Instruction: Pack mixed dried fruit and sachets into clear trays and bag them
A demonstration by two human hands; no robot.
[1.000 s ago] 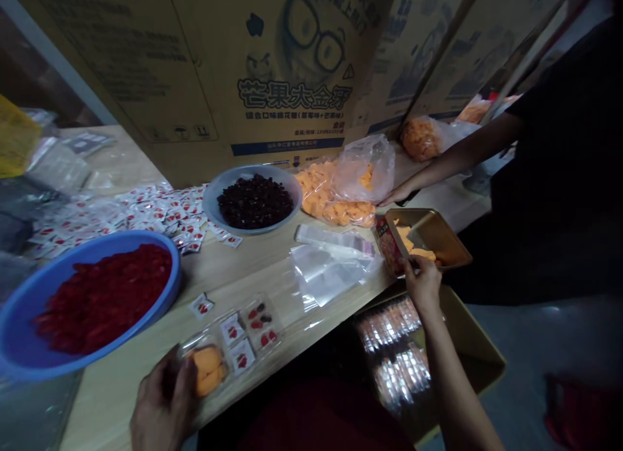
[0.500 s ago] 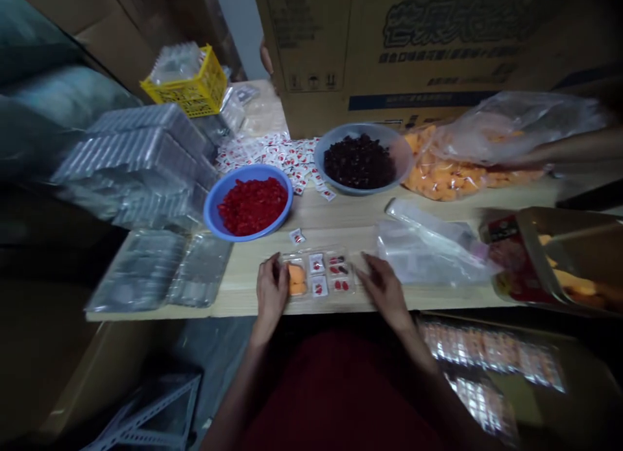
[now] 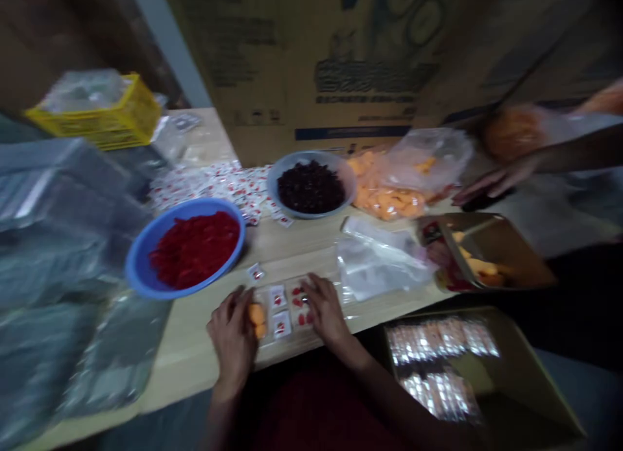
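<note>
A clear plastic tray (image 3: pixel 292 337) with compartments lies near the table's front edge. It holds orange pieces (image 3: pixel 257 320) on the left, two small white packets (image 3: pixel 281 324) in the middle, and red and dark pieces (image 3: pixel 298 302) on the right. My left hand (image 3: pixel 235 334) is curled round the tray's left end, its fingertips beside the orange pieces. My right hand (image 3: pixel 327 310) is bent over the right end, fingers at the red and dark pieces and partly covering them. A loose packet (image 3: pixel 256 272) lies just behind the tray.
Behind are a blue bowl (image 3: pixel 141 259) of red pieces, a bowl (image 3: pixel 348 185) of dark pieces, scattered packets (image 3: pixel 204 185) and bagged orange pieces (image 3: pixel 394 201). Stacked clear trays (image 3: pixel 58 243) stand left. Plastic bags (image 3: pixel 374 263), a tin (image 3: pixel 450 269) and another person's hand (image 3: pixel 506 178) are right.
The view has swung to the right and come closer. My right hand has moved from beside the tray onto its right end. The other person's hand has come away from the bag.
</note>
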